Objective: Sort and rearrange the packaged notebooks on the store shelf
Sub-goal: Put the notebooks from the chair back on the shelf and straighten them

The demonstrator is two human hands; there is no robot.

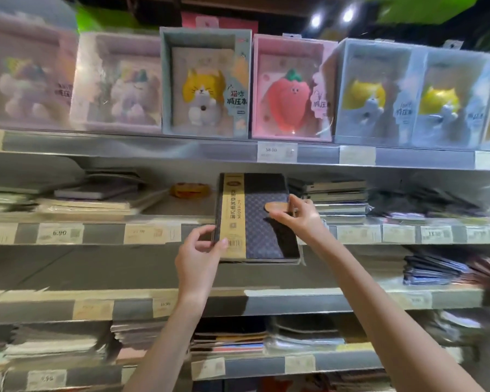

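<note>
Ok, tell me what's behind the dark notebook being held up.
The dark notebook covers part of the shelf edge and the shelf space behind. A stack of notebooks shows beside it; whatever sits directly behind is hidden.

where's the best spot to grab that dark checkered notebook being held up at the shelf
Probably by its two long side edges, as now: the left hand pinches the lower left edge by the tan band, and the right hand grips the right edge near the clasp. The dark checkered notebook is flat, wide and faces outward, so coming from both sides steadies it.

Shelf gap [181,207] between notebook stacks [96,199]
</note>
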